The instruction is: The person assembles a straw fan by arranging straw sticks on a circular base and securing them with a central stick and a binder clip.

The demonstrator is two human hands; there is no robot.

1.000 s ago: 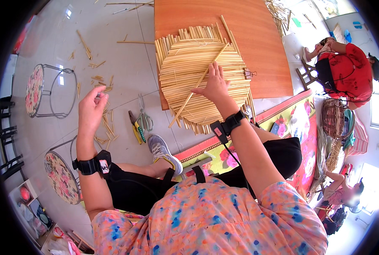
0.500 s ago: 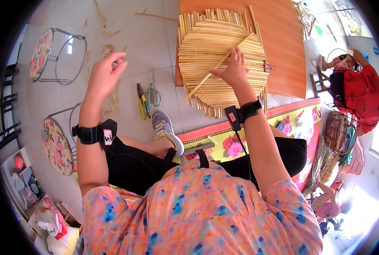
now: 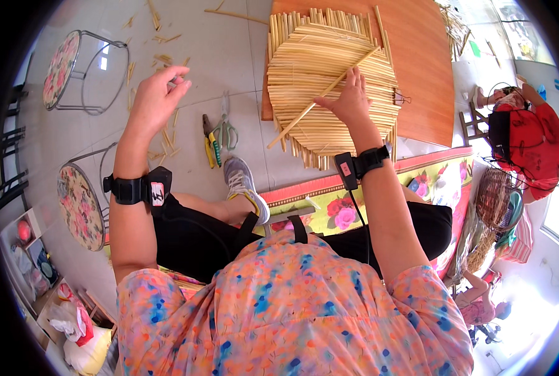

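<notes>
A flat mat of pale straw-like stalks (image 3: 320, 66), roughly round with uneven ends, lies on the orange-brown board (image 3: 423, 94). One loose stalk (image 3: 297, 119) crosses it diagonally. My right hand (image 3: 351, 101) rests on the mat with its fingers spread, the fingers and thumb against that stalk. Off to the left, my left hand (image 3: 156, 100) hovers over the floor, its fingers loosely curled and the thumb apart. I see nothing held in it. A metal binder clip (image 3: 401, 98) sits at the mat's right edge.
Pliers with yellow-green handles (image 3: 211, 147) and green-handled scissors (image 3: 226, 128) lie on the tiles between my hands. Stalk scraps (image 3: 169, 141) are scattered about. Two floral stools (image 3: 82, 207) stand at left. A person in red (image 3: 533, 138) sits at right, near a wicker basket (image 3: 495, 197).
The whole view has shifted slightly. Both hands keep nearly the same pose and place; the right stays on the mat by the diagonal stalk.
</notes>
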